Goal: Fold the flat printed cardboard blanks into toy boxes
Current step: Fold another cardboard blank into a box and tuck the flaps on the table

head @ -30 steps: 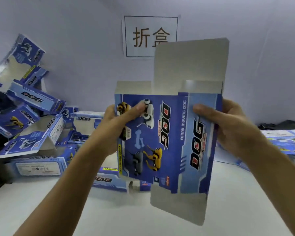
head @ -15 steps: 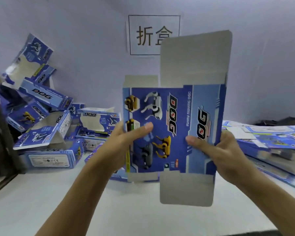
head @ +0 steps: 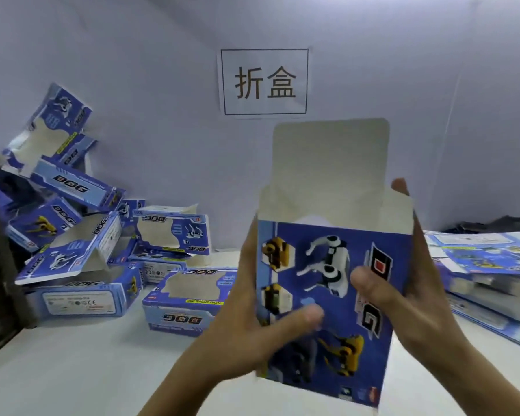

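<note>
From the head camera, a blue printed toy box is held upright in the air above the white table, squared open into a sleeve with its top end unclosed. Its tall grey lid flap stands straight up from the far wall, and shorter side flaps rise at either edge. The front panel shows white and yellow robot dogs and the word DOG running sideways.

The left hand clasps the box's left edge, its thumb laid across the lower front panel and its fingers wrapped behind. The right hand clasps the right edge, thumb pressed on the front near the white dog, with one fingertip showing above the right side flap. The bottom end of the box is blurred, so whether it is closed cannot be told.

On the left of the table, against the pale wall, lies a loose heap of folded toy boxes, some tilted, some flat with their window cut-outs facing up. On the right, a stack of flat cardboard blanks rests on the table. A paper sign with two Chinese characters hangs on the wall just above the lid flap.
</note>
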